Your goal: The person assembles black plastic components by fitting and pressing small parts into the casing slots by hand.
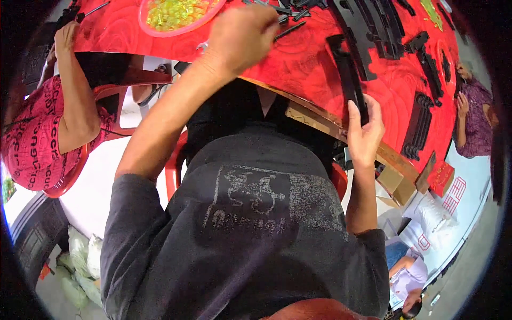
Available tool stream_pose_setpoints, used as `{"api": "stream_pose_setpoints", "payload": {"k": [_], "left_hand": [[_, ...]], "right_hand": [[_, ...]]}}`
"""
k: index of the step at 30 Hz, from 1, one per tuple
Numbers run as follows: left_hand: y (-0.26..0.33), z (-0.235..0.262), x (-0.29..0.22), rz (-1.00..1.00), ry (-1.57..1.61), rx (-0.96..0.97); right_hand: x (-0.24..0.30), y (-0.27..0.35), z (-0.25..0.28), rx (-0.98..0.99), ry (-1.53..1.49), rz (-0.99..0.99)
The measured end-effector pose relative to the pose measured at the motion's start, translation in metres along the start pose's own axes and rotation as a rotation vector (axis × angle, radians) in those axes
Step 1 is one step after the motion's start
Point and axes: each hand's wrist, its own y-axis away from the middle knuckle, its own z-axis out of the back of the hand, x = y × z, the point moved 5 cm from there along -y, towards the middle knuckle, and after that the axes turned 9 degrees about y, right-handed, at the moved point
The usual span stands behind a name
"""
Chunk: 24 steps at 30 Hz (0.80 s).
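My right hand (365, 133) grips the near end of a long, narrow black plastic part (346, 74) between thumb and fingers. The part rises over the table's near edge, its far end leaning slightly left. Over the red table, my left hand (242, 40) is smeared by motion and its fingers look curled. I cannot make out whether anything is in it. Near that hand lie several small black pieces (298, 8) and a pink-rimmed basin (181, 29) of small yellow-green pieces. Other long black parts (368, 32) lie beyond the part I hold.
A patterned red cloth (298, 58) covers the table. More black parts (417, 125) lie stacked at the right. Beneath the table edge stands an open cardboard box (394, 184). One person in a pink shirt (48, 125) sits left; another in purple (474, 122) is right.
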Motion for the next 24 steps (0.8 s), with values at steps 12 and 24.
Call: {"api": "stream_pose_setpoints", "payload": {"k": [12,24], "left_hand": [[-0.034,0.064,0.051,0.209,-0.353,0.124],[-0.047,0.070,0.084,0.517,-0.171,0.361]], "right_hand": [[0.008,0.008,-0.017,0.142,-0.439,-0.204],[0.016,0.005,-0.026,0.219,-0.614,-0.202]]}}
